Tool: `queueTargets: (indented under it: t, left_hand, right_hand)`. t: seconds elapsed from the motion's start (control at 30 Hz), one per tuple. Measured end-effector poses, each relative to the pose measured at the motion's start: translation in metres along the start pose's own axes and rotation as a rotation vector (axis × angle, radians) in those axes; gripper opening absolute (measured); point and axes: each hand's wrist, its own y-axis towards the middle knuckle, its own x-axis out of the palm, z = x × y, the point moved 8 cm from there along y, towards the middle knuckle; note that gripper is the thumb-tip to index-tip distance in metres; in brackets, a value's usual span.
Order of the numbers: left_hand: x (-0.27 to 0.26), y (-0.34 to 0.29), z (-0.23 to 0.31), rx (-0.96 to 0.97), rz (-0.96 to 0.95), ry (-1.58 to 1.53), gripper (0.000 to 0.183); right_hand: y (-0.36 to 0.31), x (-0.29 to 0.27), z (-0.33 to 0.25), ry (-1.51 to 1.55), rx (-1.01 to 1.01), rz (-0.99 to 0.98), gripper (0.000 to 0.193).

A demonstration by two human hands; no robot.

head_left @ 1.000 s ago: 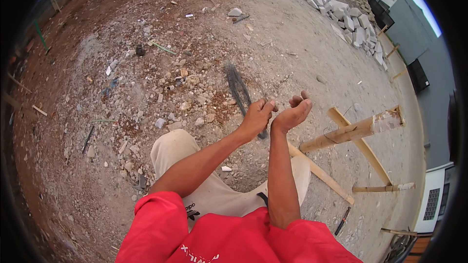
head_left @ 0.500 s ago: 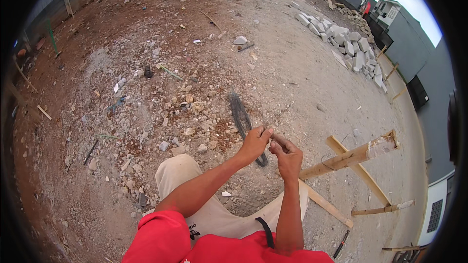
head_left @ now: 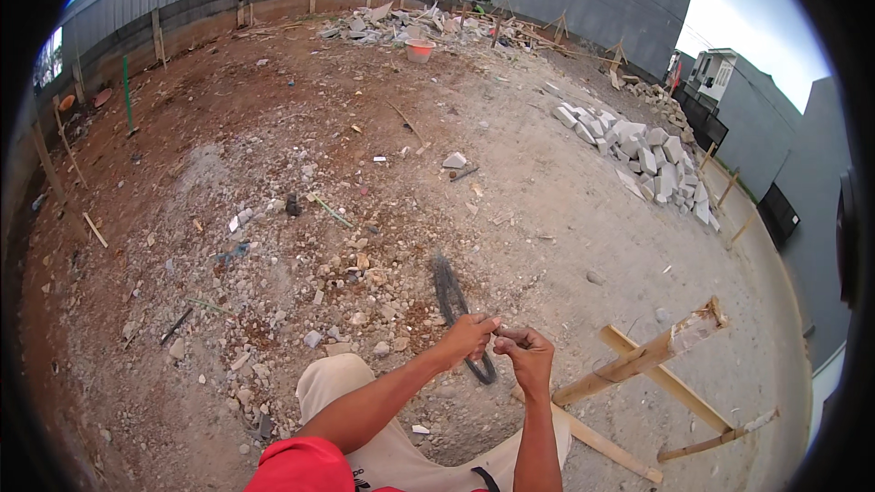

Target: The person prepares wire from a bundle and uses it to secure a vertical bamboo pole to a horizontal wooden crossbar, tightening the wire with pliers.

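Note:
My left hand (head_left: 467, 339) and my right hand (head_left: 529, 353) meet in front of my knees, fingertips almost touching. Both are closed in a pinch on a thin wire (head_left: 496, 332), which barely shows between the fingers. Just beyond my left hand, a long looped bundle of dark wire (head_left: 448, 290) lies on the stony ground, its near end partly behind the hands. My bent leg in pale trousers (head_left: 333, 387) is below my left forearm.
Right of my hand, a bamboo pole (head_left: 620, 369) rests across a wooden board (head_left: 674, 387); another board (head_left: 602, 446) lies nearer. Grey blocks (head_left: 656, 159) are heaped at far right. An orange bucket (head_left: 419, 52) stands before distant rubble (head_left: 383, 27). Stones (head_left: 360, 318) litter the ground.
My view has tilted up, so fence, buildings and sky show more, and the hands sit lower. A dark-handled tool at lower right has left the picture. Both hands keep their pinch.

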Motion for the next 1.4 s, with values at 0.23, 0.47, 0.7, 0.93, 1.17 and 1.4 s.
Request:
queueTargets:
  t: [0.23, 0.47, 0.7, 0.93, 1.17, 1.4]
  left_hand:
    - [-0.001, -0.001, 0.007, 0.133, 0.124, 0.304, 0.032]
    - [-0.001, -0.004, 0.021, 0.445, 0.319, 0.698, 0.04]
    - [-0.001, -0.004, 0.013, 0.449, 0.332, 0.757, 0.034]
    - [0.005, -0.01, 0.02, 0.486, 0.282, 0.726, 0.032]
    - [0.005, -0.004, 0.016, 0.541, 0.19, 0.51, 0.037]
    - [0.012, 0.001, 0.006, 0.062, -0.161, 0.241, 0.037]
  right_hand:
    - [-0.006, -0.005, -0.001, -0.101, 0.101, 0.019, 0.025]
    - [-0.014, -0.014, 0.015, -0.048, 0.341, 0.068, 0.029]
    - [-0.018, -0.002, 0.024, 0.058, 0.416, 0.102, 0.024]
    - [-0.013, -0.002, 0.02, -0.072, 0.324, 0.024, 0.023]
    - [-0.007, 0.001, 0.018, 0.001, 0.307, 0.065, 0.021]
    - [-0.014, -0.002, 0.012, 0.069, 0.339, 0.104, 0.016]
